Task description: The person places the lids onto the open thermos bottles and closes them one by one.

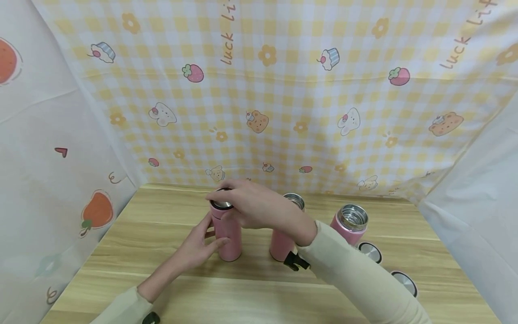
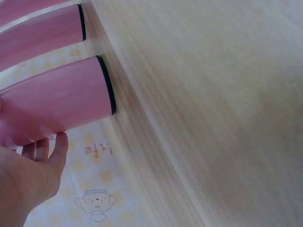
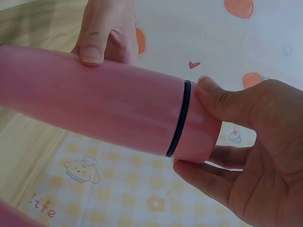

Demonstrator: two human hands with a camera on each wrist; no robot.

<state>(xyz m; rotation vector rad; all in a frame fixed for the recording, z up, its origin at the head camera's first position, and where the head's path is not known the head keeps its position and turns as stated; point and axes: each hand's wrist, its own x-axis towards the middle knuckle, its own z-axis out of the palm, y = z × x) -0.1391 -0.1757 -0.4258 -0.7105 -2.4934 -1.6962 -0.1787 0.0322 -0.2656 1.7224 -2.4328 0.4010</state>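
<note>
A pink thermos bottle (image 1: 229, 243) stands upright on the left part of the table. Low on its body, my left hand (image 1: 198, 246) grips it, thumb in front and fingers around the far side. From above, my right hand (image 1: 256, 204) holds the bottle's pink lid (image 3: 201, 125) between thumb and fingers. The lid sits on the bottle's top, with a black ring (image 3: 179, 118) between lid and body. Its silver top (image 1: 221, 204) partly shows under the right hand in the head view. In the left wrist view the bottle body (image 2: 57, 99) and the left hand (image 2: 33, 179) appear sideways.
Behind my right forearm stands a second pink thermos (image 1: 281, 245), lidless and partly hidden. Further right is a third lidless thermos (image 1: 348, 231) with a steel mouth. Two lids (image 1: 370, 253) lie near it. Patterned cloth (image 1: 259, 148) hangs behind the wooden table (image 1: 162, 216).
</note>
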